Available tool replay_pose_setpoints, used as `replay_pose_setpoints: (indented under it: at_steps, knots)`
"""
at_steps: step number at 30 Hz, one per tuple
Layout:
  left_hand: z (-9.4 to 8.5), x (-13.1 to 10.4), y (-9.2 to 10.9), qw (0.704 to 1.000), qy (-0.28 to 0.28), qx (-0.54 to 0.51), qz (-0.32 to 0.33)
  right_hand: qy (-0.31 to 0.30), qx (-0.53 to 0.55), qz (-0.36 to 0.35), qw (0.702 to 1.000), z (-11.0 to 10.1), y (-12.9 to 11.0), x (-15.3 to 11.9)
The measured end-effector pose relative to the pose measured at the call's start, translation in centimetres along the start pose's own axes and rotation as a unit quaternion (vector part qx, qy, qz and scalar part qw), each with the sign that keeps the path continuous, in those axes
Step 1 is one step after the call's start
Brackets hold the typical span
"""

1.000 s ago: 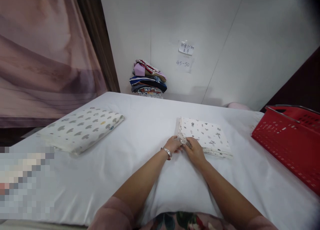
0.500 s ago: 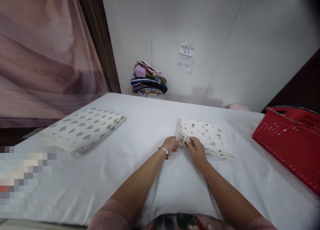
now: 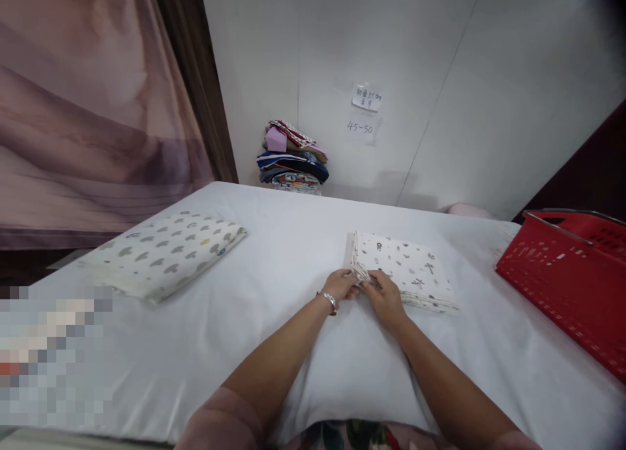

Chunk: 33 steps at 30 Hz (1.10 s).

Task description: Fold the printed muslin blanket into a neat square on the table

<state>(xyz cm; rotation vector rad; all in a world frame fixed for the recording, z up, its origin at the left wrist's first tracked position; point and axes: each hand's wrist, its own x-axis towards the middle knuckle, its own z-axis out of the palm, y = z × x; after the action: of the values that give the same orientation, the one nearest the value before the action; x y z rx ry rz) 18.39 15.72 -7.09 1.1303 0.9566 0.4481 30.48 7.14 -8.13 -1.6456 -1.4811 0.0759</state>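
A folded white cloth (image 3: 405, 261) with small dark prints lies right of the middle of the white-covered table (image 3: 235, 359). My right hand (image 3: 385, 297) is closed on its near left corner, where the layered edges show. At that same corner, the bent fingers of my left hand (image 3: 342, 285) pinch the edge; a bracelet circles the wrist. Parts of the corner are hidden behind the fingers. Farther left lies a second folded cloth (image 3: 171, 251), white with grey mushroom-like prints, apart from both hands.
On the right stands a red plastic basket (image 3: 562, 280) with a metal handle. A pile of folded fabrics (image 3: 293, 160) rises behind the far table edge, against the wall. Paper notes (image 3: 364, 114) hang on the wall. A pinkish curtain (image 3: 98, 111) borders the left side.
My left hand has moved slightly right, from beside the cloth onto its near left corner. My right hand stays closed on that corner.
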Motion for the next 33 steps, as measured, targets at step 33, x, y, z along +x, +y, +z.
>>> replay_pose_setpoints:
  at_steps: [33]
  knots:
    - [0.27,0.20,0.25,0.993,0.056,0.085,0.060,-0.016,0.047,0.061,0.997,-0.13,-0.08,0.39]
